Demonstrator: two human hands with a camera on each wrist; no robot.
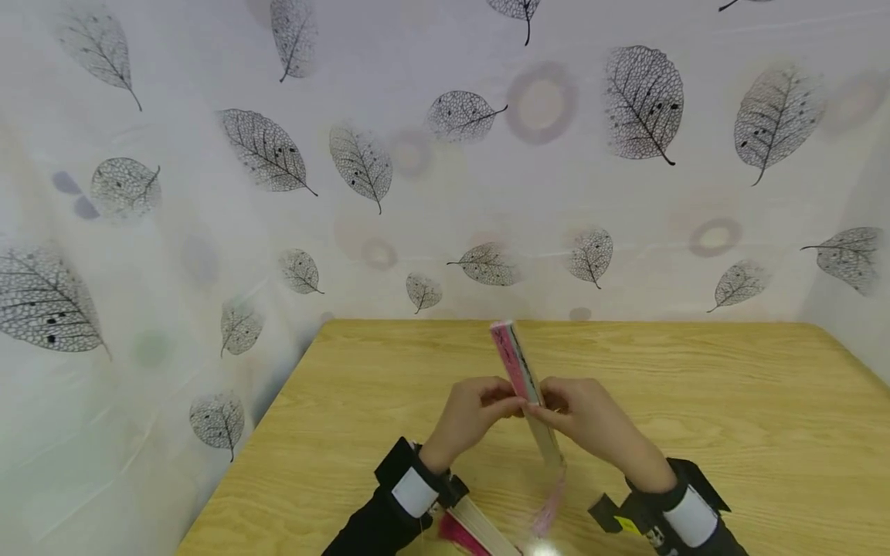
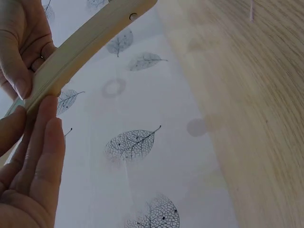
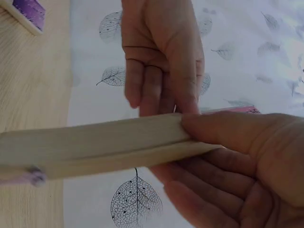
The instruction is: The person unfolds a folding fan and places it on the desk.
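Both hands hold a folded hand fan tilted upright above the table, its pink and pale-green folded leaf uppermost and its wooden sticks below. A pink tassel hangs from its lower end. My left hand pinches the fan between thumb and fingers from the left, near where leaf meets sticks. From the right, my right hand pinches it at about the same height. In the right wrist view the bare wooden sticks show edge-on, stacked close together. The left wrist view shows a pivot pin near their end.
Another folded fan, with a dark pink leaf and pale sticks, lies at the near table edge by the left wrist, partly hidden by it. The wood-grain table meets a leaf-patterned curtain at the back and left.
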